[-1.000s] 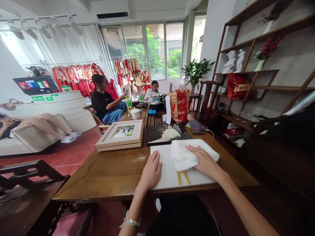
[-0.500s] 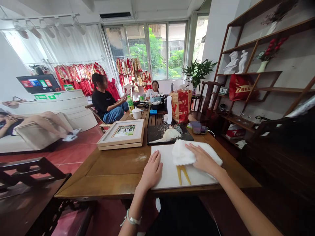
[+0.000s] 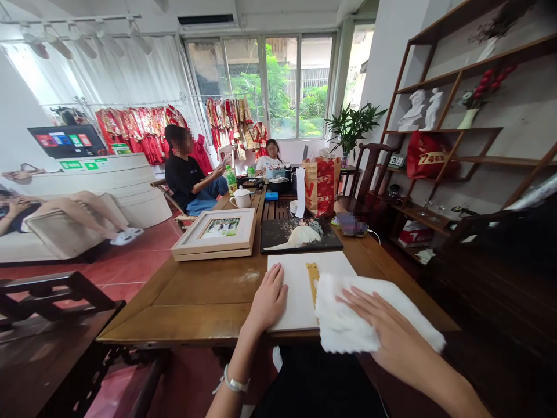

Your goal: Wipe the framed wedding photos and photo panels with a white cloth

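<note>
My left hand [image 3: 268,297] lies flat with its fingers stretched out on the left side of a white board [image 3: 296,284] at the table's near edge. A yellow figure [image 3: 313,278] shows on the board, its lower right part hidden under a fluffy white cloth [image 3: 342,325]. On top of that cloth is my right hand [image 3: 387,325], fingers extended and pressing on it, the thumb side out of sight. The cloth covers the board's lower right corner and reaches past the table's front edge.
Beyond the board lie a dark panel with a white dress picture [image 3: 300,235] and a light-wood picture frame [image 3: 217,229]. Farther back stand a lidded white cup [image 3: 241,198] and a red paper bag [image 3: 321,184]. One person [image 3: 187,174] sits beside the table, another at its far end.
My right hand has drawn the cloth toward me and to the right. The upper part of the yellow figure is now uncovered. My left hand has stayed on the board.
</note>
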`<state>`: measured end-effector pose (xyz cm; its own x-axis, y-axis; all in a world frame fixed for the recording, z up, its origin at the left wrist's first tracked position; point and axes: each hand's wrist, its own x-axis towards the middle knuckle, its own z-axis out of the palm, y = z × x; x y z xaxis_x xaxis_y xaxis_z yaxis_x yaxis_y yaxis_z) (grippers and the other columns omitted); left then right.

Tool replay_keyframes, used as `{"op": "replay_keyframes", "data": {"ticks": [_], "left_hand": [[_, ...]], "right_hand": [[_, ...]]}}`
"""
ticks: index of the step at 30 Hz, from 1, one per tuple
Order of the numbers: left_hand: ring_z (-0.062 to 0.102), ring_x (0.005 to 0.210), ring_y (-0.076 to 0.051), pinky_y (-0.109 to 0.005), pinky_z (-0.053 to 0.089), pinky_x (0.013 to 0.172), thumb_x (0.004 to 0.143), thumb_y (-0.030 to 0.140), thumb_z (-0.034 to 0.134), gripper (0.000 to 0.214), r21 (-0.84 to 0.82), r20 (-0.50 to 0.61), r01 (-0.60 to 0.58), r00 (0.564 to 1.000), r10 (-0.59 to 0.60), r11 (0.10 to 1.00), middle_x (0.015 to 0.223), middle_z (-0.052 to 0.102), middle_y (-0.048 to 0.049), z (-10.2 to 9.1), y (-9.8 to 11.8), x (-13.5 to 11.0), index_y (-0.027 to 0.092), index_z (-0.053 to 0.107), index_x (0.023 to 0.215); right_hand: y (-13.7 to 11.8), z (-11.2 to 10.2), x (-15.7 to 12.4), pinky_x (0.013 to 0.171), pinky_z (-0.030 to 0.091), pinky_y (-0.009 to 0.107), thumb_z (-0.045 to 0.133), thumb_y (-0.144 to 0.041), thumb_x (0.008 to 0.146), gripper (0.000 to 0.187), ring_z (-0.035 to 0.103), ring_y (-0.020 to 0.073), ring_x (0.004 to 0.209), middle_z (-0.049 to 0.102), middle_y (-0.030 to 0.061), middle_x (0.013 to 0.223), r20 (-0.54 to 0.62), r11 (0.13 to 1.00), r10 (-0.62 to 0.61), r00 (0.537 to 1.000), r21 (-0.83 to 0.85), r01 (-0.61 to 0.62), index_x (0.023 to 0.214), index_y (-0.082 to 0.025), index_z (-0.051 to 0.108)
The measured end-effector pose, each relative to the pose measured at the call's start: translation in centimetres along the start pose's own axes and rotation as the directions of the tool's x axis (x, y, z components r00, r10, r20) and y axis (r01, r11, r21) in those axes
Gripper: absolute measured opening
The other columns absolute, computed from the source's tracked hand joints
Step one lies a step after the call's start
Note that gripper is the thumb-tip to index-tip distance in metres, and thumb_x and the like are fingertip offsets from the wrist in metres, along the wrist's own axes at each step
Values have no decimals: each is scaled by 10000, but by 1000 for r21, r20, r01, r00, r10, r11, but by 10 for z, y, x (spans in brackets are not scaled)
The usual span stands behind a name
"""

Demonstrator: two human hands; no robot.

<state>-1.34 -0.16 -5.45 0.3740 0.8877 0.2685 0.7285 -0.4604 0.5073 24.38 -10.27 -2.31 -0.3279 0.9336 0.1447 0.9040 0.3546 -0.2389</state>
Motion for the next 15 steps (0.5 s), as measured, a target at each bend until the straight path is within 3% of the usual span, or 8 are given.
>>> {"op": "replay_keyframes", "data": {"ticks": [2,4,9,12,15], "left_hand": [[218,1356,-220,-417,207,1113,880,252,323,481,-4,11,6,1000,-6,1000,1437,321,-126,-1,1,0,100,369,1334],[216,1357,-222,-416,201,1116,879,244,320,486,-3,20,13,1000,-13,1000,1436,321,-133,-3,2,0,77,367,1333],[223,1355,-218,-425,209,1113,880,245,325,476,6,11,-2,1000,2,1000,1435,327,-122,-2,1,0,103,369,1332],[224,1355,-216,-426,206,1113,883,232,314,473,14,15,-8,1000,8,1000,1434,326,-131,1,-3,1,93,367,1332],[231,1352,-209,-427,214,1111,888,215,295,462,8,-7,-22,1000,22,1000,1434,327,-130,4,-5,1,102,372,1329]], "right_hand": [[3,-6,-7,1116,188,441,420,-25,582,810,273,216,1334,327,-42,1434,43,999,18,999,37,-19,1348,-288,397],[7,-9,8,1117,192,435,429,-49,617,750,270,224,1335,342,-8,1431,58,996,59,997,63,-62,1342,-240,417],[5,3,90,1095,170,490,415,-78,648,662,302,248,1317,414,90,1393,-25,984,169,985,68,-167,1307,-122,458],[-13,15,114,1075,129,549,433,-61,624,691,271,271,1325,398,85,1406,-44,991,121,992,54,-119,1307,-167,460],[-31,20,95,1074,77,566,430,-14,554,791,190,272,1354,336,57,1445,-29,999,-28,999,16,29,1319,-215,443]]}}
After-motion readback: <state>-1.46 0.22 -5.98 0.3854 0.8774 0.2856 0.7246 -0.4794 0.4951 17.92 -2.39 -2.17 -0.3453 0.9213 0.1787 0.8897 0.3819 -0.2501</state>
